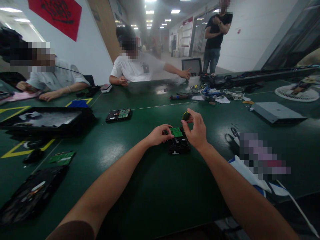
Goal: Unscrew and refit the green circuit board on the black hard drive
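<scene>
In the head view, a black hard drive (178,147) lies on the table in front of me, its green circuit board (176,132) facing up at the far end. My left hand (160,135) grips the drive's left side, thumb over the edge of the board. Above the drive's right side, my right hand (196,130) is closed around the yellow-and-black handle of a screwdriver (186,115). The screwdriver's tip cannot be made out against the drive.
Another hard drive (119,115) lies ahead to the left, near a black tray (47,120). An opened black casing (32,196) is at near left. On the right are a grey metal box (278,112) and a white cable (300,208). Two people sit opposite; another stands behind.
</scene>
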`<state>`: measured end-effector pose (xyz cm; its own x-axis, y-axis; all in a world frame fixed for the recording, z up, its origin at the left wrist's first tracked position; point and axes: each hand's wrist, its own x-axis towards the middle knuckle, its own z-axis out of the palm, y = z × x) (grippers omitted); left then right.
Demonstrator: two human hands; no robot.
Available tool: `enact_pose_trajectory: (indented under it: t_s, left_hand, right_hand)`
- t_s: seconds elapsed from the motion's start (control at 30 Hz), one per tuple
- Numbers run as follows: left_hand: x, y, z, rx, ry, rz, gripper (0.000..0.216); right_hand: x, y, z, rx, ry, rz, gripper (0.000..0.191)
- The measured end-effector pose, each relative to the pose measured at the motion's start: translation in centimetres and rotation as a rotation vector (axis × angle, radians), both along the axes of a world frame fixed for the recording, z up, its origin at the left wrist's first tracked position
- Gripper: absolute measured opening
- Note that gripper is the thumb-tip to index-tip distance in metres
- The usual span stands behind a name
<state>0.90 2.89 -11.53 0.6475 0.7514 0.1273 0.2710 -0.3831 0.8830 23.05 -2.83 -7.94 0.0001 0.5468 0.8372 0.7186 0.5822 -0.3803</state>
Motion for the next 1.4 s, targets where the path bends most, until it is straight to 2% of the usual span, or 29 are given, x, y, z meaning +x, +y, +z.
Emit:
enact_pose_trajectory:
  t_s: [0.3, 0.57, 1.1, 1.4]
  left_hand:
    - [0.00, -0.15, 0.39, -0.027, 0.008, 0.004, 0.029]
    - [0.04, -0.07, 0.21, -0.016, -0.003, 0.003, 0.031]
    - [0.00, -0.19, 0.30, -0.021, 0.001, 0.006, 0.029]
    - [0.02, -0.11, 0.33, -0.037, -0.004, -0.002, 0.029]
  right_hand:
    - [-0.05, -0.26, 0.23, -0.023, -0.007, -0.013, 0.058]
    - [0.14, 0.20, -0.40, -0.055, -0.007, 0.001, 0.061]
    - [0.11, -0.09, -0.01, -0.037, -0.026, -0.028, 0.058]
    - [0.21, 0.30, -0.54, -0.033, 0.001, -0.007, 0.058]
